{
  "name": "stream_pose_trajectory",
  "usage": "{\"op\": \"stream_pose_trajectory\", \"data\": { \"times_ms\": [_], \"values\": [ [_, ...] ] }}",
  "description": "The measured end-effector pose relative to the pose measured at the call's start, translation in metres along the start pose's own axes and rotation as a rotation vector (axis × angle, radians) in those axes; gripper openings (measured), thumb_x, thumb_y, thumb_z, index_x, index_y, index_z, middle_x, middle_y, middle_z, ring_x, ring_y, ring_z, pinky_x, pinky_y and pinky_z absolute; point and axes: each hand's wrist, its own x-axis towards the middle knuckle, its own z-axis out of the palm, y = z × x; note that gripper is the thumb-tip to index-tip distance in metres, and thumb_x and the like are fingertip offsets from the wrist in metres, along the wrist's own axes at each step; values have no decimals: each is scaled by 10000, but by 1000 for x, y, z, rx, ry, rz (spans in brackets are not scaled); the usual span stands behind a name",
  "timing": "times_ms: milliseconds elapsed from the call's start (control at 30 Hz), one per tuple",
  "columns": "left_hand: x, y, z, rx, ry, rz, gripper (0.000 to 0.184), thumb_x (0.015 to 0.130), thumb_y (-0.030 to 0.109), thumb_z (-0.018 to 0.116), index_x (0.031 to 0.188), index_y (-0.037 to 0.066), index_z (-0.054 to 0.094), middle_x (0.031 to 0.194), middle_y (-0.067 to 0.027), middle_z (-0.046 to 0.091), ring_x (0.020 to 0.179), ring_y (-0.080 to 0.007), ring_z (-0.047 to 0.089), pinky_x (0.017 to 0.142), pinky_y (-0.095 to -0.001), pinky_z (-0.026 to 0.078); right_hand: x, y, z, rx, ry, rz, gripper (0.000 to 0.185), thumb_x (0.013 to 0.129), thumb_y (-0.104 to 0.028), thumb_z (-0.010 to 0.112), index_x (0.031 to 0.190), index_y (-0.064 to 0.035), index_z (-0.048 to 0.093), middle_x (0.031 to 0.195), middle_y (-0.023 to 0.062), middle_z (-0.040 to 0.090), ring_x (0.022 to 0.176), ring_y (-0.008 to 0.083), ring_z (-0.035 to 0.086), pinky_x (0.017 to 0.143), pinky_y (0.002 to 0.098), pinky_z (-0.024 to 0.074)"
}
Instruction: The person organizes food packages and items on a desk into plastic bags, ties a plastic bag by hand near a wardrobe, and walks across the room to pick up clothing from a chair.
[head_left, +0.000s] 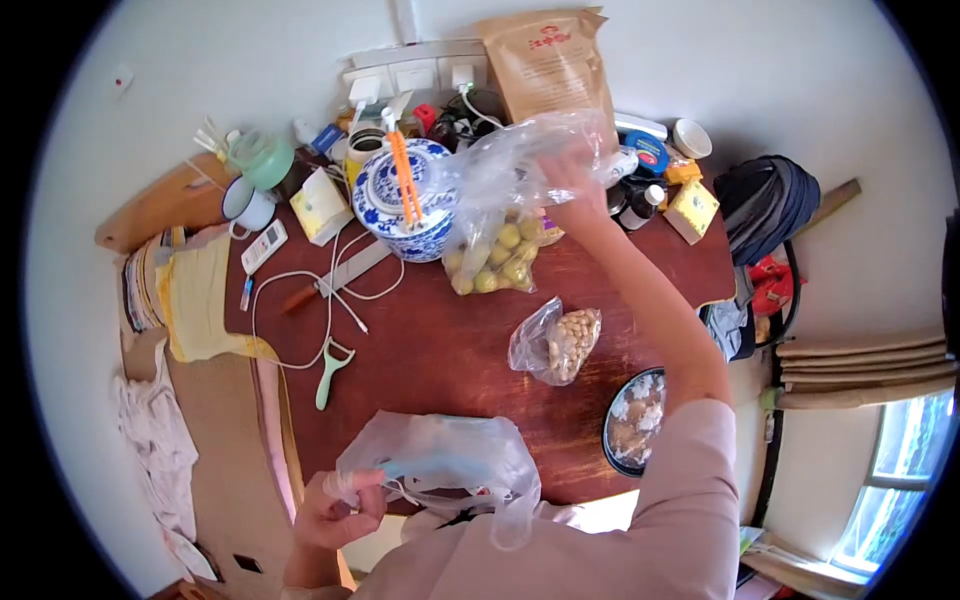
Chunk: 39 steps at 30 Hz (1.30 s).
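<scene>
My left hand [340,510] is closed on the edge of a translucent plastic bag [440,450] at the table's front edge. Something bluish shows through that bag, but I cannot make it out. At the back, my right hand [575,178] grips the raised top of a clear bag of fruit [497,255]; its fingers are partly hidden by the film. Round yellow-green fruits fill the bottom of this bag, which rests beside a blue-and-white lidded porcelain jar [415,225]. Below my right forearm lies a small clear bag of peanuts [575,345].
A green peeler [332,375], a white cable and a knife [350,268] lie on the left. A dark-rimmed bowl [608,440] with white and brown contents stands under my right arm. A brown paper bag [548,75], boxes and bottles line the wall.
</scene>
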Motion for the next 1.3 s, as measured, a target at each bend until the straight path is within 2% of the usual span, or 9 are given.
{"op": "stream_pose_trajectory", "data": {
  "times_ms": [233, 500, 600, 833, 933, 1000, 1100, 1200, 1300],
  "values": [
    [18, -8, 2, -17, -113, -23, 548, 802, -31, 650, 1329, -43, 500, 647, -27, 521, 553, -120, 480, 537, -265, 401, -16, -66, 5, 89, -260, 120, 954, 620, -770, 650, 1352, -173, 514, 1369, 200, 497, 1320, 349, 415, 1088, 573, 213],
    [-5, -14, -7, -83, -55, -27, 582, 792, 18, 682, 1337, -46, 487, 626, -22, 506, 544, -133, 492, 517, -270, 410, 13, -40, 58, -160, -29, -430, 382, 773, -416, 651, 1061, -166, 635, 1069, 87, 657, 1016, 277, 635, 867, 473, 489],
    [-5, -14, -1, -138, 8, 38, 585, 795, 28, 683, 1339, -48, 483, 626, -19, 501, 542, -138, 492, 514, -272, 413, 28, -15, 65, -50, 106, -183, 248, 821, -362, 614, 956, -158, 656, 991, 93, 676, 946, 274, 654, 780, 408, 532],
    [2, -9, 1, -81, -140, -2, 601, 800, 51, 694, 1355, -27, 476, 635, -12, 479, 537, -139, 488, 514, -269, 408, -28, -24, 18, 363, 161, -214, 438, 796, -380, 688, 1158, -147, 607, 1020, 146, 674, 919, 366, 646, 795, 470, 525],
    [-7, -12, -8, -107, -126, -29, 598, 802, 48, 695, 1355, -24, 478, 634, -13, 473, 538, -138, 484, 515, -270, 408, -87, -33, -18, 116, 201, -55, 497, 776, -386, 710, 1173, -122, 569, 999, 155, 643, 907, 371, 633, 785, 465, 524],
    [-6, -13, -7, -149, -96, -43, 593, 803, 35, 689, 1354, -24, 479, 633, -15, 472, 540, -138, 482, 516, -272, 409, -126, -40, -31, -91, -359, -19, 668, 739, -507, 715, 1266, -149, 516, 1236, 139, 535, 1129, 340, 535, 896, 497, 467],
    [5, -11, 2, -172, -92, -34, 586, 800, 12, 675, 1351, -26, 479, 634, -18, 475, 546, -139, 480, 516, -277, 409, -169, -70, -44, -275, -904, -124, 1043, 639, -614, 759, 1494, -342, 229, 1520, 183, 221, 1368, 473, 259, 967, 744, 275],
    [15, -11, 9, -132, -153, -43, 588, 797, 9, 674, 1349, -32, 477, 635, -23, 483, 548, -139, 481, 515, -281, 406, -191, -62, -17, -374, -829, -252, 1035, 618, -617, 768, 1480, -379, 249, 1520, 178, 225, 1358, 490, 261, 926, 764, 283],
    [15, -11, 12, -110, -174, -54, 608, 795, 15, 686, 1357, -42, 461, 640, -31, 493, 546, -140, 483, 522, -282, 401, -184, -43, -14, -277, -843, -173, 696, 748, -440, 720, 1363, -314, 421, 1492, 144, 282, 1268, 458, 396, 848, 676, 417]
  ]
}}
